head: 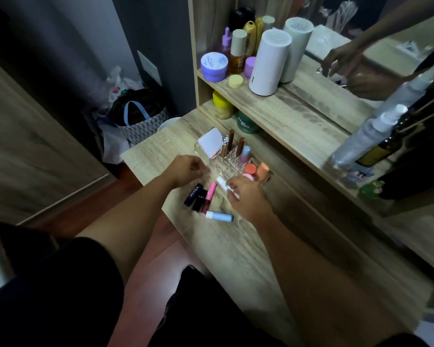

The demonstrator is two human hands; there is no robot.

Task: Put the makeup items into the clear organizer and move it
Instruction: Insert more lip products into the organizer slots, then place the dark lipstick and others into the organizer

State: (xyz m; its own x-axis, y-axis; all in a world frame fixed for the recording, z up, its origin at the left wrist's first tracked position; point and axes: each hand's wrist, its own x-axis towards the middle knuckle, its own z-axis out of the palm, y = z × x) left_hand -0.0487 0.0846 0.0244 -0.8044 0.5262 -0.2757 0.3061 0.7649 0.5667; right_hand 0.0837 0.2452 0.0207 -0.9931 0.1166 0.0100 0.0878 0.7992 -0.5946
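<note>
Navy lip balm (193, 194), wood-grain table (236, 246)

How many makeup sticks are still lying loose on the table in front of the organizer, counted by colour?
Dark blue: 1, the NIVEA stick
Black: 1
Pink: 1
Light blue: 1
Total: 4 lying loose; a white tube is in the right hand, not counted.

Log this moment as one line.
right hand: holding white tube | left hand: closed, empty | organizer: part filled | four tubes loose
</note>
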